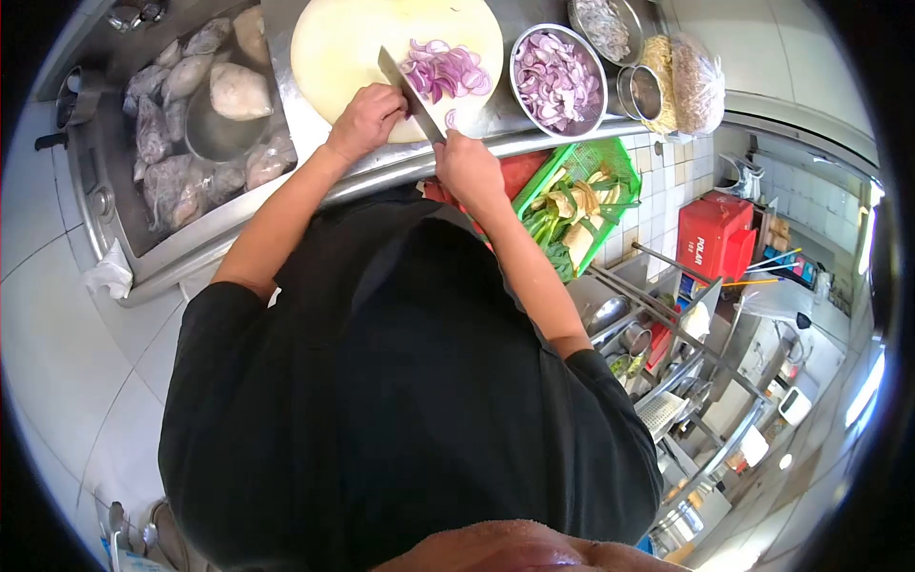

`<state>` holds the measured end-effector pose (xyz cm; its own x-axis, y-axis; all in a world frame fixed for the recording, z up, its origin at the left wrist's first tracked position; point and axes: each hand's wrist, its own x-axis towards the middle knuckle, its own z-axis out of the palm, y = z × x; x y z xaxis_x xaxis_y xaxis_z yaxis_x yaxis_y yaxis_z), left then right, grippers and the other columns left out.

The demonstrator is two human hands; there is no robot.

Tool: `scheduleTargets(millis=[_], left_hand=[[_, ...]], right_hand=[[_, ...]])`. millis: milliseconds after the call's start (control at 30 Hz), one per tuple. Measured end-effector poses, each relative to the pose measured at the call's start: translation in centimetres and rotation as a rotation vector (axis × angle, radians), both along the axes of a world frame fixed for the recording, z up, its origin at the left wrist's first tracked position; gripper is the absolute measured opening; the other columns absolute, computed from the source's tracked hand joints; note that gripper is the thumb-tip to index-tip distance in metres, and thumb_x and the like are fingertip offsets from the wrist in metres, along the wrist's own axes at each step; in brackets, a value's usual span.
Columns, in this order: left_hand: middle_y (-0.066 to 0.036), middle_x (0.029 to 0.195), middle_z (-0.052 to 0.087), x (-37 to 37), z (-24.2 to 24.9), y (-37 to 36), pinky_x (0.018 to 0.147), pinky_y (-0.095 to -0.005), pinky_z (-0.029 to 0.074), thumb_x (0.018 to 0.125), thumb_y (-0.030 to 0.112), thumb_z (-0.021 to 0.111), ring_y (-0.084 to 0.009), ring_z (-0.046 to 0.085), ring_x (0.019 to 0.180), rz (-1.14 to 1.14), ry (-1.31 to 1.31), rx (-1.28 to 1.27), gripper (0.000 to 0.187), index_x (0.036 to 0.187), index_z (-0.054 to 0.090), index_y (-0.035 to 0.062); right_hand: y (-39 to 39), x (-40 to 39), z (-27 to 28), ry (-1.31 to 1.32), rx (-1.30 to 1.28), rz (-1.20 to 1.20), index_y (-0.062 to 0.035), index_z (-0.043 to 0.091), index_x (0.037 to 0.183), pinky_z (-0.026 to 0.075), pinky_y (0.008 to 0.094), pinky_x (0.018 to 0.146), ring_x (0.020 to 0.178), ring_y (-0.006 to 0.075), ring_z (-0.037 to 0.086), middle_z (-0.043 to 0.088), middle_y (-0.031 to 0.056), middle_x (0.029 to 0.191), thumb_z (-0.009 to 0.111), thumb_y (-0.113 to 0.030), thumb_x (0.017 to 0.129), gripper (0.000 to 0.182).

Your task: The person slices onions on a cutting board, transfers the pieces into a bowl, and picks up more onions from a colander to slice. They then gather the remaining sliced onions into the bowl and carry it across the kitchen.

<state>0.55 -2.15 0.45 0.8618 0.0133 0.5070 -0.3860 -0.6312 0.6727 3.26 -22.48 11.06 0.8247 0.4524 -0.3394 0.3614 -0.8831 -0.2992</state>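
Note:
My right hand (469,170) is closed around the handle of a kitchen knife (412,93), whose blade slants up and left across the round cutting board (334,48). Just left of the blade, my left hand (367,122) rests at the board's near edge with its fingers curled in. Whatever those fingers hold, if anything, is hidden. A loose pile of sliced red onion (448,72) lies right of the blade, with a stray slice below it. Beside the board stands a metal bowl (516,91) full of sliced red onion.
A sink (124,205) at left holds squid-like pieces in bags or water. Behind the onion bowl are another bowl (640,29), a metal cup (640,92) and bagged food (698,84). A green crate (624,172) of vegetables sits below the counter edge. Metal racks stand at right.

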Motion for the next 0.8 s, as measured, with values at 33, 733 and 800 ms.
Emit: scheduleTargets(millis=[33, 733, 800], left_hand=[[-0.011, 0.097, 0.067, 0.0, -0.1, -0.2, 0.085, -0.0407, 0.05, 0.085, 0.006, 0.071, -0.0304, 0.064, 0.095, -0.002, 0.014, -0.006, 0.009, 0.093, 0.068, 0.0049], [-0.012, 0.103, 0.07, -0.6, 0.0, 0.0, 0.09, -0.0406, 0.053, 0.086, 0.005, 0.071, -0.0314, 0.067, 0.1, 0.044, 0.09, -0.009, 0.009, 0.095, 0.071, 0.004], [-0.011, 0.098, 0.069, -0.1, 0.1, -0.1, 0.088, -0.0406, 0.052, 0.086, 0.005, 0.071, -0.0308, 0.066, 0.096, 0.056, 0.053, -0.051, 0.007, 0.093, 0.07, 0.0047]], right_hand=[[0.2, 0.2, -0.4, 0.003, -0.015, 0.003, 0.0001, 0.069, 0.096, 0.057, 0.0565, 0.079, 0.085, 0.0474, 0.072, 0.072, 0.0288, 0.087, 0.06, -0.026, 0.099, 0.027], [1.2, 2.6, -1.8, 0.065, 0.078, 0.039, 0.002, 0.068, 0.101, 0.056, 0.0552, 0.083, 0.089, 0.0477, 0.071, 0.072, 0.0289, 0.087, 0.061, -0.029, 0.098, 0.032], [1.1, 3.5, -0.7, 0.064, 0.104, -0.015, 0.0026, 0.068, 0.102, 0.055, 0.0551, 0.085, 0.092, 0.0483, 0.071, 0.072, 0.0297, 0.089, 0.061, -0.03, 0.098, 0.033]])
